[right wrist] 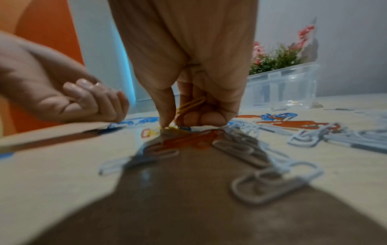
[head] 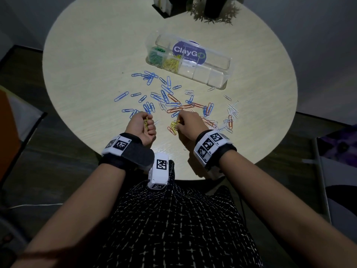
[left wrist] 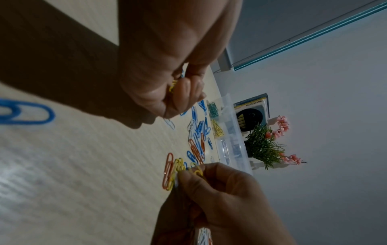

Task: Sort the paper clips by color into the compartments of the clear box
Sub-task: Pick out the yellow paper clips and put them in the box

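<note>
The clear box [head: 228, 63] lies at the far side of the round table, with green clips [head: 156, 55] in its leftmost compartment and yellow clips [head: 172, 63] in the one beside it. Blue clips [head: 149, 77], orange clips [head: 176, 108] and white clips [head: 232, 111] are scattered before it. My left hand [head: 143, 124] is curled round several yellow clips [left wrist: 172, 85]. My right hand [head: 188, 122] grips yellow clips [right wrist: 191, 103] in its curled fingers, and its thumb and forefinger pinch at more yellow clips [head: 173, 125] on the table.
A potted plant [head: 212, 10] with pink flowers [left wrist: 282, 126] and a dark stand [head: 162, 6] are at the table's far edge behind the box. An orange panel [head: 7, 132] stands to the left. White clips [right wrist: 270, 180] lie under my right wrist.
</note>
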The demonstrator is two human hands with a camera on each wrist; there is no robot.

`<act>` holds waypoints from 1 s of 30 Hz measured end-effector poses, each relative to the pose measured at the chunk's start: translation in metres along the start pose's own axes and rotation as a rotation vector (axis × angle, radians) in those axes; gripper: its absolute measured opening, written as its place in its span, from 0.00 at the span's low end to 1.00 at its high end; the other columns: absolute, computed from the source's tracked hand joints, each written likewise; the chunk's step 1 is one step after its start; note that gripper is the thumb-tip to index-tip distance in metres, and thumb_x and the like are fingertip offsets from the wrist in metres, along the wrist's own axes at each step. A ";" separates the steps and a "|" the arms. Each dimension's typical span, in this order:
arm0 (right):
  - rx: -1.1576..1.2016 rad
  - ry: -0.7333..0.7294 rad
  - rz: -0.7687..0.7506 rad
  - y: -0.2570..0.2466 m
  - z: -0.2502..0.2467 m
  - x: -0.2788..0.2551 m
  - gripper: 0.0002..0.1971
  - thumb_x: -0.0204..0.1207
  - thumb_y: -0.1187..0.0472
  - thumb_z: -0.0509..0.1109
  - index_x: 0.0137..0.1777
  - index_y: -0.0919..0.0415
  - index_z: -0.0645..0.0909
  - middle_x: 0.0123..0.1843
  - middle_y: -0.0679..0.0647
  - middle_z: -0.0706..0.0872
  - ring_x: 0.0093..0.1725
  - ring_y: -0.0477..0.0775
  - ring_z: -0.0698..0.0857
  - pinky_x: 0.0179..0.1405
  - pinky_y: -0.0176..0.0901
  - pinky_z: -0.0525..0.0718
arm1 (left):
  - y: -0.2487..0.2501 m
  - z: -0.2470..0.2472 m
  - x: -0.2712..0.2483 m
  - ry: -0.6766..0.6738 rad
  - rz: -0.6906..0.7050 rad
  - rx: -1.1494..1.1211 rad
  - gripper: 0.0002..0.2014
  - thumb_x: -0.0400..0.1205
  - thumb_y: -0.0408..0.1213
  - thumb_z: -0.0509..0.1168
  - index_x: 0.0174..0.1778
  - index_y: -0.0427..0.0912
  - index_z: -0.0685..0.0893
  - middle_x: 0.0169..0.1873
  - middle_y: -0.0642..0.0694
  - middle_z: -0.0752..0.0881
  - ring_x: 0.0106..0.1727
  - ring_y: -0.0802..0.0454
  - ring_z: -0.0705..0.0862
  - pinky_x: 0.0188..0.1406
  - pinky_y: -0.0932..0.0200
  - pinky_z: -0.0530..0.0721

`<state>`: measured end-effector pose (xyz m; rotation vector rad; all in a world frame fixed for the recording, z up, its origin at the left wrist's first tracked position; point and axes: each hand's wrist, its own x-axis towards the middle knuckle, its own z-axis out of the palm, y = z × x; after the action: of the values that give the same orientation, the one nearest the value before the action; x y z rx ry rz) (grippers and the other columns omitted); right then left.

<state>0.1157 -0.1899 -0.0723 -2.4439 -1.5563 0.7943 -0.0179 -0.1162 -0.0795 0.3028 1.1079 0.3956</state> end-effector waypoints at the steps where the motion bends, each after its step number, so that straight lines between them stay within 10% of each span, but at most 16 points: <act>1: -0.040 0.018 -0.008 -0.001 0.001 0.000 0.11 0.79 0.61 0.65 0.57 0.68 0.77 0.58 0.65 0.83 0.60 0.65 0.79 0.54 0.50 0.77 | 0.000 -0.001 -0.001 0.000 0.002 0.001 0.16 0.85 0.36 0.49 0.29 0.45 0.67 0.08 0.52 0.65 0.07 0.59 0.61 0.09 0.75 0.55; 11: -0.108 0.131 0.020 0.003 -0.010 -0.002 0.10 0.79 0.68 0.59 0.54 0.70 0.80 0.57 0.66 0.84 0.59 0.66 0.81 0.53 0.50 0.78 | 0.003 -0.006 -0.003 0.031 0.032 -0.040 0.18 0.86 0.37 0.49 0.29 0.43 0.69 0.09 0.52 0.71 0.09 0.58 0.69 0.11 0.75 0.64; 17: 0.277 0.179 -0.044 -0.031 -0.024 -0.008 0.10 0.78 0.63 0.66 0.51 0.68 0.86 0.51 0.64 0.89 0.54 0.59 0.84 0.46 0.40 0.72 | -0.004 0.007 -0.009 -0.051 0.030 -0.146 0.18 0.89 0.37 0.49 0.39 0.32 0.77 0.30 0.38 0.85 0.39 0.46 0.82 0.38 0.60 0.83; 23: 0.333 0.236 -0.044 -0.031 -0.030 -0.003 0.09 0.76 0.62 0.69 0.47 0.68 0.87 0.49 0.62 0.90 0.52 0.57 0.85 0.53 0.40 0.78 | -0.009 0.010 -0.011 -0.022 -0.047 -0.097 0.21 0.89 0.43 0.46 0.34 0.39 0.72 0.28 0.43 0.78 0.29 0.53 0.77 0.30 0.61 0.77; 30: 0.008 -0.025 -0.028 -0.011 -0.010 0.001 0.08 0.76 0.69 0.66 0.51 0.68 0.84 0.57 0.63 0.86 0.60 0.62 0.81 0.56 0.46 0.78 | 0.000 -0.013 -0.010 -0.026 -0.087 -0.042 0.20 0.87 0.42 0.47 0.26 0.47 0.62 0.07 0.51 0.61 0.06 0.58 0.58 0.09 0.72 0.53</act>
<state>0.1120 -0.1828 -0.0601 -2.4100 -1.5889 0.8276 -0.0333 -0.1199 -0.0764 0.2213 1.0816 0.3363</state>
